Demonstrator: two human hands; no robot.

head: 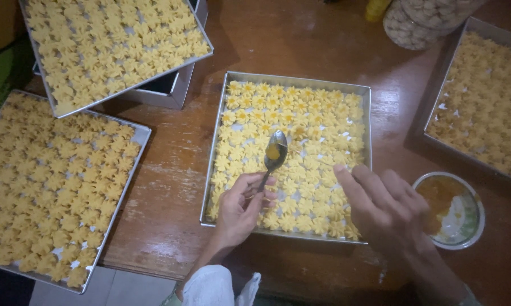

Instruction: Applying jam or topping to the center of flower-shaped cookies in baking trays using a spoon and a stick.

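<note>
Holding a spoon [275, 152] of orange jam, the left hand [241, 209] keeps a closed grip; the right hand [383, 207], loosely open, touches the cookie tray [213, 153] beyond it. Top rows look filled, nearer rows remain.

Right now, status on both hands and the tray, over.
Left hand grips spoon holding orange filling, over middle tray. Right hand fingertips on flower-shaped cookies at tray's right side. Bowl of filling beside it; nothing in the way.
</note>
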